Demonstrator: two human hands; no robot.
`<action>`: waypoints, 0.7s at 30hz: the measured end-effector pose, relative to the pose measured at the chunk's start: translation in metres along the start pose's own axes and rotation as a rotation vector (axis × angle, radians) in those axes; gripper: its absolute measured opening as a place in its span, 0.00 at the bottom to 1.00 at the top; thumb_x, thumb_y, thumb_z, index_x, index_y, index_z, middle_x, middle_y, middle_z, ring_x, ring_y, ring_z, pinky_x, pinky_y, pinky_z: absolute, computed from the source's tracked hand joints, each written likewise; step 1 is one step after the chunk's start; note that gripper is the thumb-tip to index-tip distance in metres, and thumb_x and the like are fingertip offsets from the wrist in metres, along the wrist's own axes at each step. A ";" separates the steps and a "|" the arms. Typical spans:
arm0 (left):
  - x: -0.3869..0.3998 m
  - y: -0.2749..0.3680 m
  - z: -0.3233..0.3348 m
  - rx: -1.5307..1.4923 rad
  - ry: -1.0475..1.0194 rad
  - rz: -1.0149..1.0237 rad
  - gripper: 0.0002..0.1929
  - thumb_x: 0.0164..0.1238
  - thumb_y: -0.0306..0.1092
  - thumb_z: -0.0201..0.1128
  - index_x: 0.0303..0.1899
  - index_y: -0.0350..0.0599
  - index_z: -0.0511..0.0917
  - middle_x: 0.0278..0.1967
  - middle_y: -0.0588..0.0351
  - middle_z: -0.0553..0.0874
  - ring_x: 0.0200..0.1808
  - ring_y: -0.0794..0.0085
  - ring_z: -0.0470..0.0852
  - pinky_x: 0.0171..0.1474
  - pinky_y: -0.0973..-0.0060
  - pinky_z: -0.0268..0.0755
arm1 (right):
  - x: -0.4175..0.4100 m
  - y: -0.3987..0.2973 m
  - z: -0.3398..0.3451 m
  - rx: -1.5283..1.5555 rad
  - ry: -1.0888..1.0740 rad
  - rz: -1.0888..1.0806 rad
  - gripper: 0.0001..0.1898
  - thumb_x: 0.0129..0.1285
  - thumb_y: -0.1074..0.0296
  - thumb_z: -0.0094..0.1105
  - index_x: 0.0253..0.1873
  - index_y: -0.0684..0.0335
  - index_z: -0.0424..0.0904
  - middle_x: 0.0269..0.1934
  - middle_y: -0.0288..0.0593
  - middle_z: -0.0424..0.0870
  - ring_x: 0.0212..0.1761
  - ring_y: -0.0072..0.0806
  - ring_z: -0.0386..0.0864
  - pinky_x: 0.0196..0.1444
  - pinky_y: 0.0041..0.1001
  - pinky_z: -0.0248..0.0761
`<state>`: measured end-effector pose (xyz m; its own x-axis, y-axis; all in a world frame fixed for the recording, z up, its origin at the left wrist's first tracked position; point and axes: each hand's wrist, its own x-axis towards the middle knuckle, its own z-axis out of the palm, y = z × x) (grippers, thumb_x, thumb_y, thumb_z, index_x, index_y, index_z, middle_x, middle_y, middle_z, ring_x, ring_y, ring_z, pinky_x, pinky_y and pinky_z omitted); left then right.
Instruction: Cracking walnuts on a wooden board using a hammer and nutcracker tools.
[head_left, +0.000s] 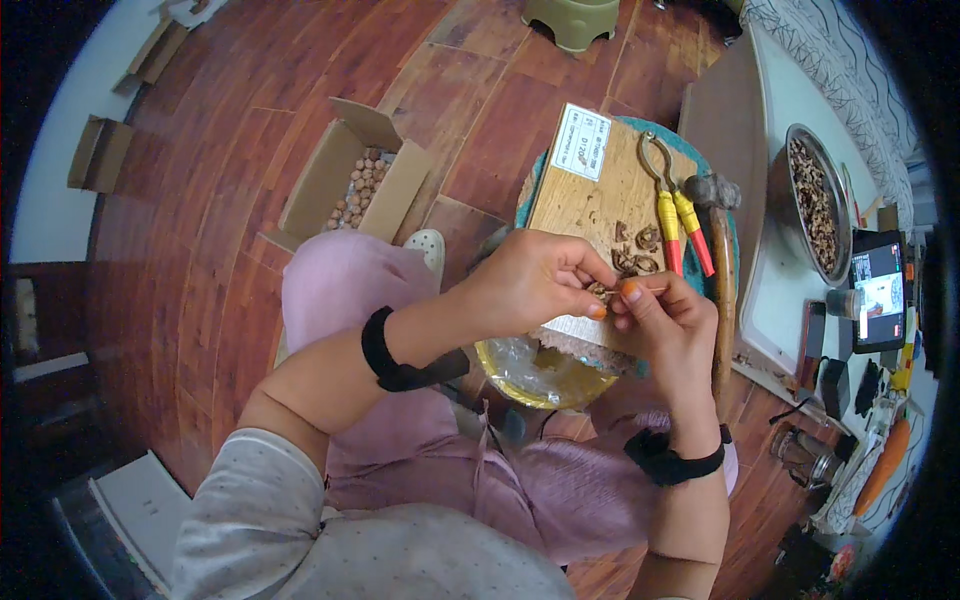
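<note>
My left hand (517, 274) pinches a piece of cracked walnut (600, 291) between thumb and fingers, over the near end of a wooden board (600, 202). Touching the same spot, my right hand (671, 319) grips a thin stick-like pick (652, 290); its tip is hidden by the fingers. Just beyond the fingertips lie several broken walnut shells (634, 261). A plier-type nutcracker (667, 195) with yellow and red handles rests on the board's right side. To its right is a hammer (721, 247) with a wooden handle and a dark head.
A cardboard box (409, 187) holding whole walnuts (367, 180) stands on the floor at left. Below the board sits a yellow-rimmed bin (510, 386) lined with plastic. On the right-hand table are a metal bowl (844, 262) of walnut kernels (814, 202) and a lit screen (881, 296).
</note>
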<state>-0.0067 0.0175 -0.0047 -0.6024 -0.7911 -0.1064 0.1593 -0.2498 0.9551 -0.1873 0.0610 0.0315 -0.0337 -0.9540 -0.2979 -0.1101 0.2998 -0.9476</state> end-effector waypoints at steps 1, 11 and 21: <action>0.000 0.001 0.000 0.010 -0.005 0.011 0.12 0.56 0.18 0.67 0.43 0.32 0.79 0.38 0.52 0.85 0.42 0.74 0.84 0.48 0.77 0.78 | 0.001 -0.001 -0.001 -0.010 -0.016 0.014 0.06 0.66 0.71 0.58 0.39 0.68 0.79 0.30 0.36 0.82 0.28 0.17 0.76 0.31 0.17 0.70; 0.000 -0.001 0.000 0.052 -0.005 0.005 0.13 0.55 0.19 0.68 0.43 0.32 0.79 0.39 0.52 0.85 0.42 0.75 0.83 0.46 0.78 0.78 | 0.002 -0.001 -0.003 0.025 -0.043 0.032 0.06 0.67 0.71 0.57 0.40 0.68 0.78 0.29 0.35 0.81 0.28 0.16 0.75 0.31 0.16 0.70; 0.000 0.007 0.000 -0.002 -0.005 -0.051 0.14 0.58 0.19 0.66 0.46 0.30 0.77 0.39 0.49 0.85 0.42 0.72 0.85 0.46 0.77 0.79 | -0.004 -0.005 0.008 0.013 0.096 -0.188 0.05 0.65 0.76 0.58 0.43 0.69 0.78 0.32 0.38 0.81 0.32 0.19 0.77 0.37 0.19 0.71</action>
<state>-0.0058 0.0162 0.0020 -0.6138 -0.7744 -0.1536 0.1300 -0.2911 0.9478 -0.1787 0.0638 0.0366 -0.1079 -0.9887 -0.1041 -0.1101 0.1159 -0.9871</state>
